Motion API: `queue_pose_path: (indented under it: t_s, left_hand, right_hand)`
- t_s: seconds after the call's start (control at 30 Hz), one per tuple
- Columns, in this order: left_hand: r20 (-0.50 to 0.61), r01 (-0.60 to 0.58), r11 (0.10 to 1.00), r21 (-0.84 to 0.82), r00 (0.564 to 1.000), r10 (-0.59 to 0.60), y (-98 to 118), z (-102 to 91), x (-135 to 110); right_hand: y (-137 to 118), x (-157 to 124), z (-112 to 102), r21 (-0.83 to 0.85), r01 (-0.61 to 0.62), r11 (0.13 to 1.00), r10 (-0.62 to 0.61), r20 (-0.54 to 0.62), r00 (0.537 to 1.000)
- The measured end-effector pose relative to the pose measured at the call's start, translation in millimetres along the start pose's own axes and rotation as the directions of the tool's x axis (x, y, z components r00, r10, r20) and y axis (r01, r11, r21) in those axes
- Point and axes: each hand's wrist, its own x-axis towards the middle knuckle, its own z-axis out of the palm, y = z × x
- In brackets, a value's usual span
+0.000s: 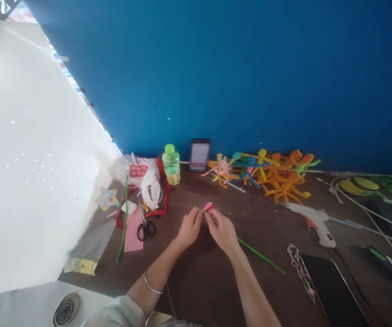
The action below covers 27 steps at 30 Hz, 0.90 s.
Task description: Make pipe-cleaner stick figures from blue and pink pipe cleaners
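The left hand (189,229) and right hand (223,231), close together, pinch a pink piece (208,206) and a green stem (261,255) over the bench (203,277), covering part of both. The phone (332,288) is cut off below; a small screen (200,156) by the wall (237,77) is blurred. Scissors (144,221) overlap pink paper (132,238) near the white bag (123,169).

A deep blue wall (216,81) fills most of the background, brightest toward the left and center and darkening to the right, with a few small pale marks low down. On the left stands a glossy white panel (29,122), washed with bright light and dotted with small glints; whether it is a wall or a sheet is hard to tell. A narrow striped band (67,72) runs slantwise between the two. The dark brown table (267,227) backs onto the blue wall, and a pale surface (22,309) shows at lower left
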Motion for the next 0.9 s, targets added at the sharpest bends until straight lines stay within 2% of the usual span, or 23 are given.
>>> queue_pose_path:
  t_s: [0.07, 0.17, 0.27, 0.37, 0.43, 0.6, 0.77, 0.9]
  left_hand:
    - [-0.021, 0.011, 0.999, -0.045, 1.000, -0.012, -0.1, 1.4, -0.2]
    - [-0.003, 0.088, 0.970, -0.226, 0.996, -0.091, -2.0, 4.3, 0.8]
    - [0.105, 0.219, 0.860, -0.460, 0.976, -0.192, -4.7, 6.3, 3.4]
    - [0.177, 0.293, 0.760, -0.580, 0.956, -0.234, -5.7, 5.2, 6.1]
    - [0.177, 0.300, 0.769, -0.565, 0.954, -0.242, -5.6, 3.0, 7.0]
    - [0.067, 0.192, 0.929, -0.316, 0.981, -0.180, -4.8, -3.0, 6.3]
    - [0.051, 0.027, 0.992, -0.127, 0.998, -0.021, -1.6, -7.2, 6.3]
    - [0.086, -0.055, 0.997, -0.046, 0.995, 0.059, 1.0, -11.2, 6.7]
  right_hand:
    - [-1.5, -1.6, 0.4, -0.064, 0.017, 0.998, -0.018, -0.009, 1.000]
    - [-1.3, -4.0, 2.4, -0.179, 0.057, 0.982, -0.064, -0.034, 0.997]
    - [3.2, -4.8, 4.7, -0.274, 0.181, 0.945, -0.208, -0.072, 0.976]
    - [9.7, -2.8, 4.3, -0.391, 0.320, 0.863, -0.377, -0.079, 0.923]
    - [12.9, -0.4, 0.9, -0.452, 0.385, 0.805, -0.460, -0.064, 0.886]
    - [13.2, 4.8, -16.0, -0.479, 0.488, 0.730, -0.538, 0.039, 0.842]
    - [8.8, 5.7, -27.4, -0.409, 0.547, 0.730, -0.567, 0.083, 0.819]
    - [8.7, 8.7, -28.2, -0.364, 0.529, 0.766, -0.540, 0.081, 0.838]
